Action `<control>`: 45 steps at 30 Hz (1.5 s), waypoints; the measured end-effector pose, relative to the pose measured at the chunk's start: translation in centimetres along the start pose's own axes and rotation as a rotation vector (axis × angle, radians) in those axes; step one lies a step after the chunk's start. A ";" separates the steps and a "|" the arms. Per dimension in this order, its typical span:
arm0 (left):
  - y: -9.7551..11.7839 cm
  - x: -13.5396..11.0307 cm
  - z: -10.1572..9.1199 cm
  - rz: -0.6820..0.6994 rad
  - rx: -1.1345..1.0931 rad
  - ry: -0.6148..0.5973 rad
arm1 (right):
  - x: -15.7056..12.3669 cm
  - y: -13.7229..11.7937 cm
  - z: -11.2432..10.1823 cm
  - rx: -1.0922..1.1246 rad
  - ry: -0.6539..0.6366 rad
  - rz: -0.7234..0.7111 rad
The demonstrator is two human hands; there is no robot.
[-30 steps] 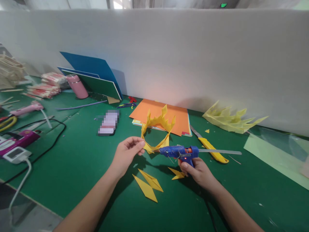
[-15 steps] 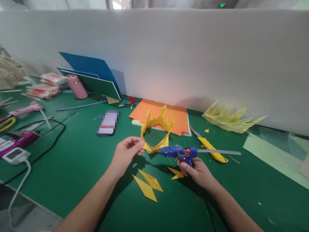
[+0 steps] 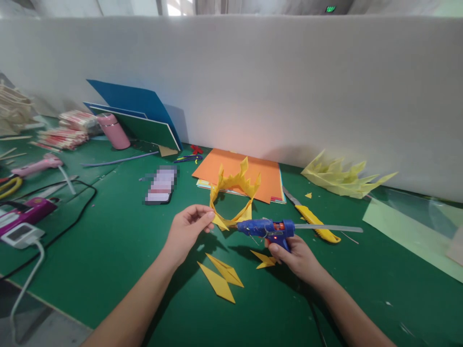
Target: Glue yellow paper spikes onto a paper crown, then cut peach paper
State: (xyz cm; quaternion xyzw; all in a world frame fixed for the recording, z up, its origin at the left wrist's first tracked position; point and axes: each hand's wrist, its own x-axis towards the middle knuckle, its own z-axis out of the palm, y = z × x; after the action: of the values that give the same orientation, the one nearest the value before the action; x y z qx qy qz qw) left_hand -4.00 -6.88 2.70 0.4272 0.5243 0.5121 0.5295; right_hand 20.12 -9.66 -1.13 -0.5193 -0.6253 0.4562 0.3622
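Observation:
My left hand [image 3: 188, 230] pinches the near edge of a spiky yellow paper crown ring [image 3: 234, 193], held just above the green table [image 3: 108, 241]. My right hand [image 3: 294, 255] grips a blue hot glue gun [image 3: 265, 227] by its handle. The gun's nozzle points left and touches the crown beside my left fingertips. A clear glue stick [image 3: 329, 228] pokes out of the gun's back to the right. Folded yellow paper points [image 3: 220, 279] lie on the table below my hands, with a smaller one [image 3: 264, 259] near my right hand.
Orange paper sheets [image 3: 253, 176] lie behind the crown. A yellow utility knife [image 3: 313, 222] is to the right, yellow paper spikes [image 3: 342, 178] by the white wall. A phone [image 3: 161, 185], pink bottle [image 3: 114, 131], blue boards [image 3: 137, 111], pink glue gun [image 3: 34, 166] and cables sit left.
Both hands, the crown and the glue gun stay almost as they were. The view has shifted slightly.

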 end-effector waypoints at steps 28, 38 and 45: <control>-0.2 0.0 -0.2 0.042 -0.038 0.022 | 1.8 3.1 -5.0 -0.550 0.329 -0.004; -0.2 -0.2 0.2 0.062 -0.026 -0.006 | 0.6 -2.3 -3.8 -0.668 0.489 -0.116; -0.4 -0.3 0.2 0.071 0.019 -0.091 | 3.6 -7.3 2.2 -0.288 0.006 -0.195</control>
State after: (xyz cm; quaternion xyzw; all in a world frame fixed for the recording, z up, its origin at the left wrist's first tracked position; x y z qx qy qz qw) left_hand -3.75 -7.19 2.37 0.4733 0.4890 0.5056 0.5302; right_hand 15.05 -6.86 5.03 -0.5041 -0.7304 0.3232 0.3285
